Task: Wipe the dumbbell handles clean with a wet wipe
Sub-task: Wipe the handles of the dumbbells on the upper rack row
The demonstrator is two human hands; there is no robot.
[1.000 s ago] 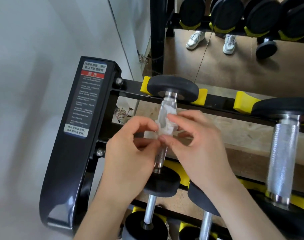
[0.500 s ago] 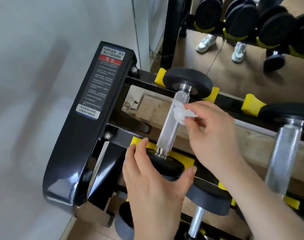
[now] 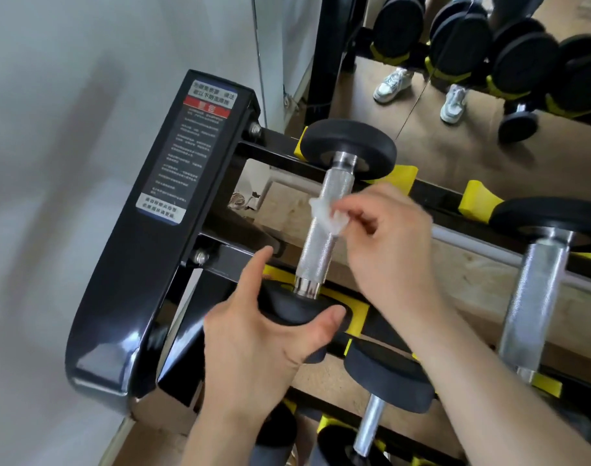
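Pinched between the thumb and fingertips of your right hand is the wet wipe, bunched into a small white wad. It sits against the knurled steel handle of the dumbbell on the top tier, on the stretch of handle beyond the middle, closer to the far head than to the near one. Your fingertips there are blurred, so you cannot tell exactly how many fingers meet the wipe.

Just below that pinch, on your side of it, your left hand grasps the near head of the same dumbbell. The thumb hooks over the disc's right edge and the palm cups it from underneath. The index finger reaches up along the disc's left side, its tip close to the rack's cross rail. Bare handle shows between your two hands.

The dumbbell lies across the rack, each head resting in a yellow cradle. Left of both grips stands the rack's glossy black end plate, which carries a printed warning label with a red band near its top.

Well to the right of the wiping hand, a second dumbbell with a thicker knurled handle lies on the same tier, apart from your hands. Under your right forearm, on the tier below, a smaller dumbbell shows one black head and a thin smooth bar.

Beyond the far head, a pair of white trainers stands on a brown floor, with more black dumbbell heads above them.
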